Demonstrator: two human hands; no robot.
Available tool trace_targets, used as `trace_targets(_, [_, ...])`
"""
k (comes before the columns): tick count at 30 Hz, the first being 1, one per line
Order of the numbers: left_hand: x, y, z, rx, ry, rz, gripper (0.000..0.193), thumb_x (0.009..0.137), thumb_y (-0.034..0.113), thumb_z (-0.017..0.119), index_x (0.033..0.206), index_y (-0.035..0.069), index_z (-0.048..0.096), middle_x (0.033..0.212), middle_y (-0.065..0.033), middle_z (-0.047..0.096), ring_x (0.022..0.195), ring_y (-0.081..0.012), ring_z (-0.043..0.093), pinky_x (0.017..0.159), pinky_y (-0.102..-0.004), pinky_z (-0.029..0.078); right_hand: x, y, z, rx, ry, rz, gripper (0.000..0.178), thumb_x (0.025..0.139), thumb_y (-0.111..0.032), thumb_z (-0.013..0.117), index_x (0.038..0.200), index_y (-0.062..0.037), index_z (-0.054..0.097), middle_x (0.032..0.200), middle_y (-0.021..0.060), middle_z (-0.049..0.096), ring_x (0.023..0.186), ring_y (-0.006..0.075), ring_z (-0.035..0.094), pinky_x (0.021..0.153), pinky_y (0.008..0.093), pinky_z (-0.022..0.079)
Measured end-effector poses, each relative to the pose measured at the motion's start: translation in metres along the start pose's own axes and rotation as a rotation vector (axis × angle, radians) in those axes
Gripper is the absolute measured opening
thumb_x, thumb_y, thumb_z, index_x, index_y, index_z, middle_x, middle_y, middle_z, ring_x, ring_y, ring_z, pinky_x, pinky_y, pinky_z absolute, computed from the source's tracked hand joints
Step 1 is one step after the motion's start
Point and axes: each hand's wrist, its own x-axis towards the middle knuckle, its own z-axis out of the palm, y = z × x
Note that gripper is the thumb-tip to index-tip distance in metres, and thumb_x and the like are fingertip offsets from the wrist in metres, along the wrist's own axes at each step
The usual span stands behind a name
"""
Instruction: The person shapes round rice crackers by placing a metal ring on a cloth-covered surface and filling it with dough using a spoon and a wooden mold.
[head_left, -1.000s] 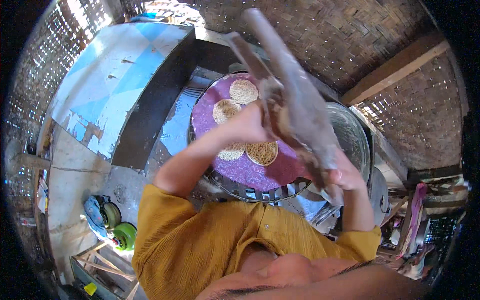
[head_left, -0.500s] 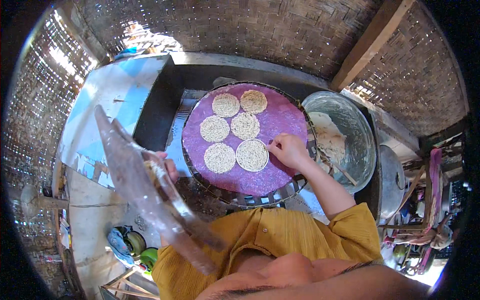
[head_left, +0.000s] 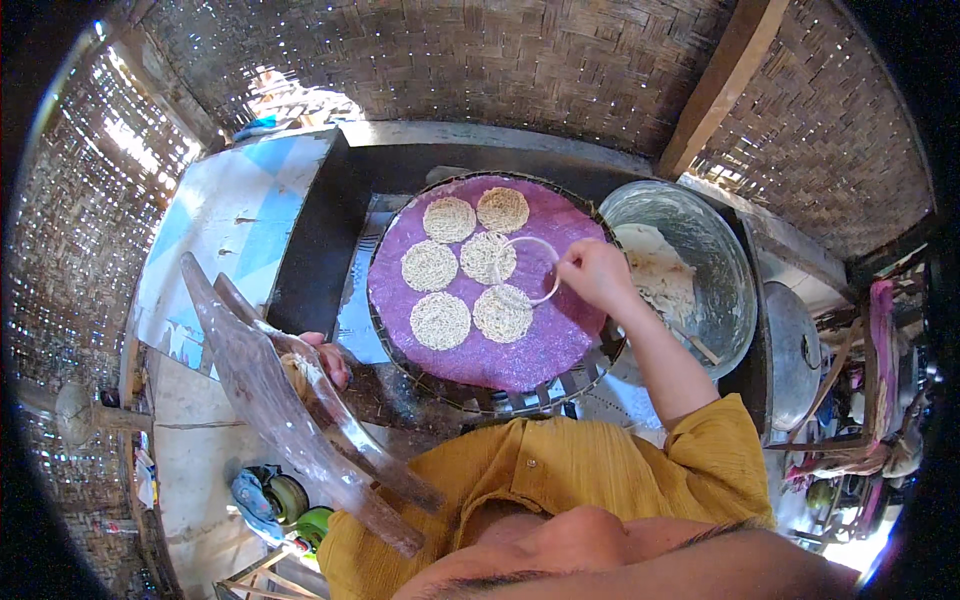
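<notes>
My right hand (head_left: 597, 273) pinches the edge of a thin white ring (head_left: 530, 238), lifted and tilted over a purple sheet (head_left: 570, 335). The sheet covers a round woven tray (head_left: 478, 408). Several round, flat discs of pale noodle-like strands lie on it in two columns; the nearest right disc (head_left: 502, 315) is just below the ring. On the left, my left hand (head_left: 330, 362) grips a wooden press (head_left: 250, 365) with two long handle-like bars, held slanting beside the tray. The bars partly hide that hand, and pale dough shows between them.
A big metal basin (head_left: 735, 300) right of the tray holds pale dough (head_left: 650, 265) and a stick-like utensil. Beyond it stands a grey metal pot (head_left: 793, 355). A blue-and-white panel (head_left: 240, 220) is at the left, and a woven bamboo wall (head_left: 480, 75) rises behind.
My right hand has raised the white ring off the nearest right disc and moved it slightly away from me. The wooden press in my left hand has shifted a little, lower and to the left.
</notes>
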Motion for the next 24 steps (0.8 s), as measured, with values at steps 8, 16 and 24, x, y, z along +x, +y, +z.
trace_targets(8, [-0.001, 0.001, 0.002, -0.011, -0.006, -0.008, 0.055, 0.071, 0.009, 0.067, 0.12, 0.001, 0.044, 0.113, -0.013, 0.055, 0.103, -0.0226, 0.054, 0.089, -0.0355, 0.045, -0.003, 0.023, 0.002, -0.123, 0.021, 0.182, 0.026, 0.068, -0.032, 0.059, 0.073, -0.0079, 0.067, 0.084, 0.0141, 0.063, 0.08, 0.0311, 0.061, 0.072, 0.0416, 0.049])
trace_targets(16, [-0.004, 0.006, 0.002, -0.011, -0.016, 0.0, 0.052, 0.073, 0.011, 0.066, 0.12, 0.001, 0.044, 0.112, -0.0137, 0.055, 0.103, -0.0235, 0.054, 0.088, -0.0358, 0.045, -0.003, 0.018, 0.004, -0.106, -0.037, 0.211, 0.024, 0.068, -0.033, 0.059, 0.07, -0.0105, 0.066, 0.085, 0.0133, 0.063, 0.08, 0.0312, 0.061, 0.07, 0.0415, 0.049])
trace_targets(24, [-0.006, 0.005, 0.003, -0.013, -0.017, -0.007, 0.05, 0.076, 0.013, 0.064, 0.12, 0.002, 0.044, 0.112, -0.0143, 0.055, 0.102, -0.0243, 0.054, 0.087, -0.0361, 0.046, -0.013, 0.039, -0.019, -0.015, 0.218, 0.32, 0.034, 0.075, -0.04, 0.059, 0.082, -0.0074, 0.064, 0.091, 0.0154, 0.062, 0.083, 0.0331, 0.06, 0.073, 0.0417, 0.047])
